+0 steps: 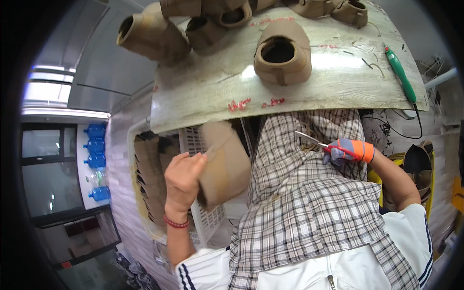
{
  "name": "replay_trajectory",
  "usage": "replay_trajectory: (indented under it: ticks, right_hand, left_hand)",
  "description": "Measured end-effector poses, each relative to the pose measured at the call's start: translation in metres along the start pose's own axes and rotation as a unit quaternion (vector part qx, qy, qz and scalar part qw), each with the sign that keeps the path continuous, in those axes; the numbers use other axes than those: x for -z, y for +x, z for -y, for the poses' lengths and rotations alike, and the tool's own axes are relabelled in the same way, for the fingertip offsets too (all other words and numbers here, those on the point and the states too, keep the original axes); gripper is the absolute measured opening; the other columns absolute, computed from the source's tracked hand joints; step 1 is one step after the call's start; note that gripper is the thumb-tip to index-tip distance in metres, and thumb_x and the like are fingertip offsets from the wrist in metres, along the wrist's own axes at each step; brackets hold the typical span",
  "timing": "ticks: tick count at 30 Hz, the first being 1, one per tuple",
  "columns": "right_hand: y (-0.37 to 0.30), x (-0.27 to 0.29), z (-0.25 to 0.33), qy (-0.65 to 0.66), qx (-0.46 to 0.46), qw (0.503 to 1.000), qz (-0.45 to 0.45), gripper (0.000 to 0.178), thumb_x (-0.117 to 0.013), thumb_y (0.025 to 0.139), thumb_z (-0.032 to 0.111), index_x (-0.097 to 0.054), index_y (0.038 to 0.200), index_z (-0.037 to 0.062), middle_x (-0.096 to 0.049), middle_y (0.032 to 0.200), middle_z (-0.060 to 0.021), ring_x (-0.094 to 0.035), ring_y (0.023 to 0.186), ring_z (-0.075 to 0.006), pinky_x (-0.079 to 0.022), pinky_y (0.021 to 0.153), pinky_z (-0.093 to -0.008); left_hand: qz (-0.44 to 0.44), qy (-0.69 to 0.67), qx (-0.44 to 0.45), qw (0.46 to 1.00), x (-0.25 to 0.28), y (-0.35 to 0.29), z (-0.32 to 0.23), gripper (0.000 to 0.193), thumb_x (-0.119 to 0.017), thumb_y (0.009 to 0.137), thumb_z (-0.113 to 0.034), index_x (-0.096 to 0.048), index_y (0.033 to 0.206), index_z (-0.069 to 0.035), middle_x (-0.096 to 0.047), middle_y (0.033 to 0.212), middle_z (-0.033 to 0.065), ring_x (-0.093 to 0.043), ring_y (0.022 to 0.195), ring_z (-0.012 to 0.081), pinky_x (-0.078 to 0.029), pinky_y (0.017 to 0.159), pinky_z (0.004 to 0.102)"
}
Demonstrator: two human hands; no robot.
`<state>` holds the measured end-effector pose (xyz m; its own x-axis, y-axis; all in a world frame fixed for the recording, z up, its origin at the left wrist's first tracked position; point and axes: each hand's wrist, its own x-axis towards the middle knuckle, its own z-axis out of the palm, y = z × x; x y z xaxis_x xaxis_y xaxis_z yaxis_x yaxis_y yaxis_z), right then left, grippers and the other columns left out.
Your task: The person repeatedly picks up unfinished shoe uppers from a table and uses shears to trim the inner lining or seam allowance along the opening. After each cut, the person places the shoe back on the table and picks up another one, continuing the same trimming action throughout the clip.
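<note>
My left hand (184,174), bare with a red bracelet at the wrist, is closed on the edge of a brown shoe upper (226,166). The upper is a little blurred and hangs left of my lap, below the table's edge. Over my lap, my right hand (349,151) wears a grey and orange glove. It holds scissors (316,140) with red handles, their blades pointing left. Thread-like scraps (309,141) lie on the checked apron (309,208) near the blades. Another brown shoe upper (295,70) stands on the table, its round opening facing me.
More shoe uppers (157,36) crowd the far side of the worn white table (203,96). A green corded hand tool (401,75) lies at its right. Left of me, a pale crate (137,193) holds stacked uppers; a yellow container (431,193) with uppers stands at right.
</note>
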<state>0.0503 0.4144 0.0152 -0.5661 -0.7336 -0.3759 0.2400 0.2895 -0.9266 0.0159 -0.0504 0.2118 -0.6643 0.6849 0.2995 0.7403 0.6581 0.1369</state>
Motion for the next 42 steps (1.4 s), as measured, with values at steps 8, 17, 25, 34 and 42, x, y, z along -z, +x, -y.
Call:
replay_trajectory:
  ticks: [8, 17, 25, 34, 42]
  right_hand:
    - [0.009, -0.014, -0.023, 0.077, 0.121, 0.985, -0.092, 0.044, -0.059, 0.097, 0.042, -0.070, 0.091, -0.0001, -0.071, 0.084, -0.0082, -0.056, 0.061, -0.0108, -0.046, 0.056, -0.0272]
    - [-0.032, 0.009, 0.053, 0.170, -0.021, 0.958, -0.230, 0.031, -0.063, 0.098, 0.032, -0.065, 0.093, 0.0021, -0.067, 0.076, -0.0041, -0.056, 0.060, -0.0110, -0.046, 0.057, -0.0257]
    - [0.010, 0.091, 0.266, -0.581, -0.299, 0.706, -0.274, 0.097, -0.054, 0.070, 0.092, -0.072, 0.092, -0.0004, -0.072, 0.081, -0.0173, -0.071, 0.078, -0.0360, -0.056, 0.072, -0.0429]
    - [0.052, 0.094, 0.308, -0.607, -0.383, 0.663, -0.215, 0.088, -0.049, 0.079, 0.088, -0.074, 0.082, 0.0038, -0.070, 0.076, -0.0139, -0.070, 0.077, -0.0321, -0.056, 0.073, -0.0441]
    - [0.063, 0.102, 0.301, -0.634, -0.372, 0.639, -0.228, 0.087, -0.051, 0.076, 0.089, -0.073, 0.078, 0.0047, -0.068, 0.072, -0.0122, -0.070, 0.071, -0.0295, -0.055, 0.067, -0.0412]
  left_hand:
    - [-0.095, 0.168, -0.277, 0.941, 0.047, 0.172, -0.012, 0.022, -0.063, 0.079, -0.007, -0.071, 0.098, -0.001, -0.071, 0.099, 0.0145, -0.071, 0.094, 0.0281, -0.055, 0.093, 0.0423]
    - [-0.213, -0.016, -0.066, 0.975, -0.003, 0.178, 0.074, 0.025, -0.061, 0.086, -0.001, -0.076, 0.105, -0.006, -0.074, 0.105, 0.0109, -0.070, 0.097, 0.0243, -0.056, 0.088, 0.0340]
    - [-0.044, 0.042, -0.105, 0.993, -0.098, 0.158, 0.102, 0.015, -0.059, 0.082, -0.005, -0.070, 0.092, -0.008, -0.070, 0.098, 0.0063, -0.066, 0.093, 0.0259, -0.050, 0.086, 0.0375]
    - [-0.091, 0.020, -0.102, 0.990, -0.110, 0.150, 0.105, 0.011, -0.059, 0.081, -0.004, -0.068, 0.087, -0.008, -0.069, 0.094, 0.0059, -0.065, 0.091, 0.0245, -0.050, 0.085, 0.0364]
    - [-0.097, 0.021, -0.103, 0.990, -0.114, 0.150, 0.109, 0.011, -0.059, 0.081, -0.003, -0.068, 0.085, -0.007, -0.069, 0.093, 0.0062, -0.065, 0.092, 0.0244, -0.050, 0.084, 0.0364]
